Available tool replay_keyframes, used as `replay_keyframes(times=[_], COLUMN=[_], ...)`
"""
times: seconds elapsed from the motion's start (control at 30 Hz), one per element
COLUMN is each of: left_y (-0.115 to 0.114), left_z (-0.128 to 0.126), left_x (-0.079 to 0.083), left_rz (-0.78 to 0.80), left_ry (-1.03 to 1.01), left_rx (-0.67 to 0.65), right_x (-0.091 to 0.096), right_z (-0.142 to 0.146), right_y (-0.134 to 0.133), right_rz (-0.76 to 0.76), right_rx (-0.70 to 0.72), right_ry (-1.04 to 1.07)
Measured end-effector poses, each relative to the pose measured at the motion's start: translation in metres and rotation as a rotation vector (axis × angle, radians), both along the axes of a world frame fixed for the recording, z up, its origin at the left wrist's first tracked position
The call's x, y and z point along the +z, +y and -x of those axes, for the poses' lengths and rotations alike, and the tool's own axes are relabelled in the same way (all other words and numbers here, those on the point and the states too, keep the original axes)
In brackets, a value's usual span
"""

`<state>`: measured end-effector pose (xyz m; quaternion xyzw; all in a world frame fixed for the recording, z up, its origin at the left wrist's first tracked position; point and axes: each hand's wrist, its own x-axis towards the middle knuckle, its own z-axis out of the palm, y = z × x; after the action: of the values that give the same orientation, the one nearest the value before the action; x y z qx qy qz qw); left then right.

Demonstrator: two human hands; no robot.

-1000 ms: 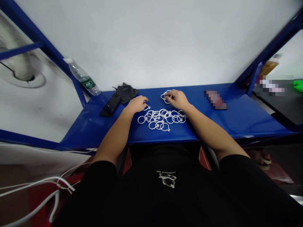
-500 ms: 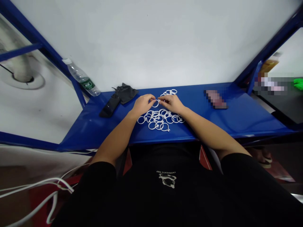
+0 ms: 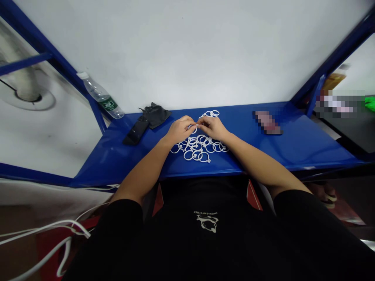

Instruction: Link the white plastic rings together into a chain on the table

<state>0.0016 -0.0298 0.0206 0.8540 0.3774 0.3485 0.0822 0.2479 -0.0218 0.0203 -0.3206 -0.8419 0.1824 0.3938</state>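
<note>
Between my two hands, a white curtain ring (image 3: 195, 131) is pinched, its lower curve showing below the fingers. My left hand (image 3: 181, 130) is closed on the ring from the left, thumb and fingertips pressed together. From the right, my right hand (image 3: 213, 127) grips the ring's upper part, fingertips meeting those of the left. Whatever small part lies between the fingertips is hidden. Just below the hands, a loose pile of white curtain rings (image 3: 202, 157) with small eyelets lies on the blue table (image 3: 140, 160). Behind my right hand sits a smaller group of rings (image 3: 215, 113).
A black phone (image 3: 136, 132) and a crumpled black plastic bag (image 3: 157, 116) lie left of the hands. A clear water bottle (image 3: 101, 95) leans at the back left corner. A blurred reddish item (image 3: 268, 123) lies to the right. Blue frame posts flank the table.
My left hand has shifted slightly right, bringing its fingertips against those of my right hand. More of the held ring is covered now. The pile looks unchanged.
</note>
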Motion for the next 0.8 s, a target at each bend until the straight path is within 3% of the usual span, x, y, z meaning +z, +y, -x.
replay_keyframes(times=[0.2, 0.43, 0.53, 0.67, 0.8], left_y=[-0.001, -0.002, -0.002, -0.004, -0.005], left_z=[-0.003, 0.0, 0.005, 0.009, 0.006], left_x=[-0.001, 0.001, 0.005, 0.011, 0.011], left_rz=[-0.034, 0.023, 0.085, 0.219, 0.325], left_ry=[-0.008, -0.039, 0.029, 0.181, 0.29], left_rx=[-0.048, 0.053, 0.041, -0.074, -0.099], right_x=[0.002, 0.018, 0.021, 0.015, 0.008], right_z=[0.0, -0.013, -0.022, -0.032, -0.039], right_y=[-0.001, 0.004, 0.009, 0.023, 0.033], right_rz=[-0.041, -0.075, -0.073, -0.078, -0.054], right_rx=[-0.003, -0.074, -0.165, -0.336, -0.39], right_ry=[-0.01, -0.039, -0.041, -0.11, -0.2])
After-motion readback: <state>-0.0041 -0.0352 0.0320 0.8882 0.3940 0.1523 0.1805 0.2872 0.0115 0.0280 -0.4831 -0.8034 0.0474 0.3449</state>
